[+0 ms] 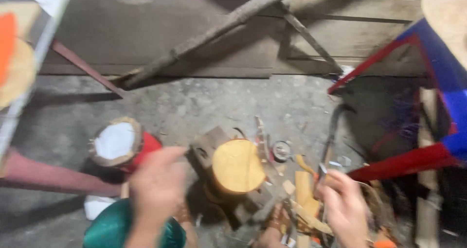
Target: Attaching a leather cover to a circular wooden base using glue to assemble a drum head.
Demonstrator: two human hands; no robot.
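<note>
Hands low in the head view, both blurred. Left hand (156, 187) raised over green cloth (109, 228), fingers loosely curled, nothing clearly held; degree of closure impossible to tell through the blur. Right hand (344, 206) closed around the lower end of a dark, slender tool (333, 131), the shaft rising away from the knuckles toward the far side. Between the 2 hands, a round yellow wooden block (237, 166), cut face up, seated on a darker chunk of wood (208, 143) on the grey concrete floor (204, 102). Left hand just beside the block, not touching so far as visible. Pale wood offcuts (304, 185) scattered near the right hand, some lying against the base of the block. A small round dark object (281, 150) just beyond the block, too blurred to name. Left of the block, a red cylinder with a white top (119, 143), partly behind the left hand. Further left, a reddish plank (44, 177) running across the floor. Right of the tool, a frame of red and blue bars (413, 160). At the far edge, a long weathered pole (214, 31) leaning diagonally against a grey wooden wall (146, 34), and a thin red bar (82, 65) slanting at left.
</note>
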